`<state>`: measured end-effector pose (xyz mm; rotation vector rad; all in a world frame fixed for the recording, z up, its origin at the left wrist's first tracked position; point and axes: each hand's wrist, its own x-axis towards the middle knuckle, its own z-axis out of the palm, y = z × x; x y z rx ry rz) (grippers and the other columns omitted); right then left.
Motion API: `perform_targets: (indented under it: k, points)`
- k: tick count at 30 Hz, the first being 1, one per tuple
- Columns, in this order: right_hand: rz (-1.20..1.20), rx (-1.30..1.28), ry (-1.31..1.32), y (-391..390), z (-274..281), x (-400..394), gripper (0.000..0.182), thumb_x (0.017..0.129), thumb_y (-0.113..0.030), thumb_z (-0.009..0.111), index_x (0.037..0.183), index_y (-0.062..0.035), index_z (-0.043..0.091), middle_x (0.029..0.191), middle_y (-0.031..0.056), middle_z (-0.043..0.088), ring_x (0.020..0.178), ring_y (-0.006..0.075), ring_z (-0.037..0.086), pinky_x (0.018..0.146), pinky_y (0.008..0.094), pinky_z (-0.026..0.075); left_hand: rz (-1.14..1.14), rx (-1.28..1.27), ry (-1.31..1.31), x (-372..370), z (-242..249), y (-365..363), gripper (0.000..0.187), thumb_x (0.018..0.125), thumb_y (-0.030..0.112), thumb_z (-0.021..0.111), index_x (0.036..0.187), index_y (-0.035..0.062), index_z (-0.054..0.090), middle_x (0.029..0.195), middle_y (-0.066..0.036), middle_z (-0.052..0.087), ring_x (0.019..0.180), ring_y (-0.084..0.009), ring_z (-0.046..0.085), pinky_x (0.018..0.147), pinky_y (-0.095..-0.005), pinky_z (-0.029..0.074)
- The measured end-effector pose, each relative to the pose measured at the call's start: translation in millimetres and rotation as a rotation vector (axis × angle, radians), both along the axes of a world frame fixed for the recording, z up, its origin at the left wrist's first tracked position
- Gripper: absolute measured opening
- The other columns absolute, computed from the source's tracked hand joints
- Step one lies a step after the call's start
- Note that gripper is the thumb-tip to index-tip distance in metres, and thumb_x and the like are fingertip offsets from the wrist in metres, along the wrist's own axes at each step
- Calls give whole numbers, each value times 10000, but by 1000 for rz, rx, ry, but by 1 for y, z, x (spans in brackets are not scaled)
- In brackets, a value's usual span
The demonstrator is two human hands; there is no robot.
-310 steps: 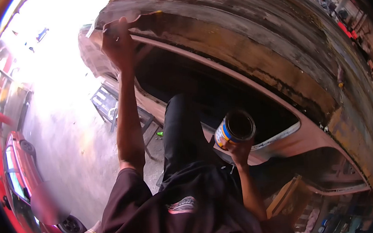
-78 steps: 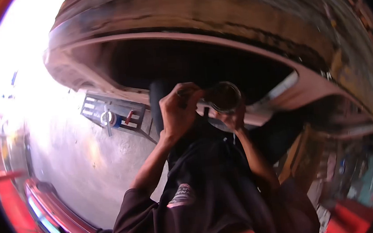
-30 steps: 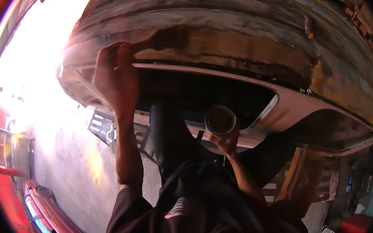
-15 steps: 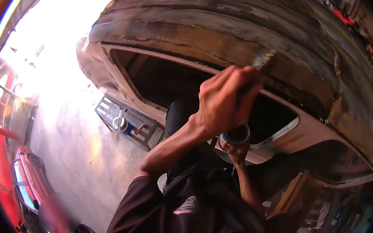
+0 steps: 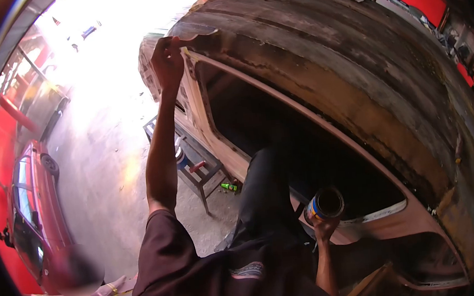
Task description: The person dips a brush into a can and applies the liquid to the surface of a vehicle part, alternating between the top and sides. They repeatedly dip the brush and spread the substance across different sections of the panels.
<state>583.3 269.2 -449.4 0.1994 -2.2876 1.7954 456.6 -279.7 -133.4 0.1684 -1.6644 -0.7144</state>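
Raised at the far left end of the car roof, my left hand (image 5: pixel 167 62) is closed around a paintbrush (image 5: pixel 198 41). The bristle end appears to meet the roof's edge, though contact is hard to confirm. Brown and grey patches streak the bare-looking car roof (image 5: pixel 367 86). Lower right, my right hand (image 5: pixel 326 228) grips a small open can (image 5: pixel 316 207) with a blue and yellow label from below. Inside the can it looks dark. A pinkish door frame (image 5: pixel 302 118) with an open window gap runs below the roof edge.
A dark metal stand (image 5: pixel 203 176) beside the car carries a blue and white tin (image 5: pixel 181 157). On the floor near its legs lies a green bottle (image 5: pixel 229 186). A red car (image 5: pixel 48 209) is parked at left. My leg (image 5: pixel 261 196) is up against the window opening.
My left hand has swept the brush from the middle of the roof edge to its far left end. The can in my right hand has shifted slightly lower and right in view.
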Motion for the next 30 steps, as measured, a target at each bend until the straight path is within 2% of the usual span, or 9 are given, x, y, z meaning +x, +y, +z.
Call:
perform_targets:
  k: [5, 6, 11, 14, 17, 22, 26, 29, 30]
  points:
    - [-30, 67, 17, 2, -5, 3, 860, 652, -194, 949, 1348, -11, 478, 1254, 133, 609, 1110, 270, 624, 1013, 402, 502, 349, -260, -11, -35, 2, -108, 189, 989, 238, 675, 967, 57, 726, 862, -114, 766, 714, -237, 733, 697, -368, 566]
    - [-49, 85, 35, 3, -8, 4, 861, 651, -195, 949, 1348, -11, 478, 1255, 132, 609, 1110, 270, 624, 1015, 402, 501, 369, -208, 10, -42, 5, -121, 146, 980, 235, 668, 962, 105, 732, 865, -100, 773, 738, -271, 747, 701, -383, 566]
    - [-86, 56, 21, 0, -6, 5, 910, 641, -223, 957, 1372, -17, 454, 1278, 134, 595, 1137, 274, 615, 1032, 414, 491, 360, -220, 102, -63, -3, -158, 138, 979, 219, 663, 960, 103, 735, 906, -91, 774, 729, -273, 744, 690, -373, 567]
    - [-65, 83, -11, 5, -17, 5, 988, 627, -270, 975, 1408, -27, 421, 1320, 138, 575, 1188, 285, 598, 1058, 434, 478, 373, -393, 141, -66, -5, -141, 138, 1002, 173, 622, 954, 97, 728, 950, -68, 775, 732, -241, 741, 676, -351, 564]
    - [-62, 94, -5, 5, -22, 1, 985, 626, -261, 973, 1407, -28, 421, 1325, 141, 574, 1196, 289, 595, 1061, 438, 478, 245, -372, 117, -56, 5, -117, 136, 1001, 178, 627, 967, 91, 725, 915, -67, 768, 719, -230, 725, 676, -354, 563]
    - [-56, 85, -41, 3, -19, 6, 973, 614, -257, 973, 1394, -25, 440, 1313, 142, 585, 1190, 294, 601, 1061, 438, 479, 329, -192, 78, -62, 27, -126, 135, 999, 192, 625, 980, 111, 731, 937, -88, 770, 762, -231, 737, 709, -364, 574]
    - [-50, 79, -33, 0, -15, 6, 928, 630, -263, 966, 1370, -25, 460, 1281, 130, 599, 1157, 278, 609, 1046, 421, 486, 232, -434, 13, -61, 12, -96, 141, 1005, 210, 623, 997, 126, 737, 944, -101, 759, 788, -238, 742, 732, -355, 578]
    - [-35, 92, 4, 3, -21, 7, 840, 672, -234, 951, 1338, -24, 484, 1253, 115, 604, 1125, 244, 609, 1029, 392, 488, 138, -236, -54, -22, 15, -33, 147, 1014, 199, 621, 1031, 103, 731, 917, -80, 763, 769, -215, 741, 735, -349, 581]
    - [-37, 96, 15, 3, -20, 7, 840, 670, -231, 952, 1336, -24, 484, 1246, 113, 607, 1118, 244, 612, 1026, 391, 491, 109, -235, -18, -17, 12, -34, 167, 1018, 195, 622, 1051, 68, 724, 899, -68, 769, 730, -172, 731, 704, -345, 579]
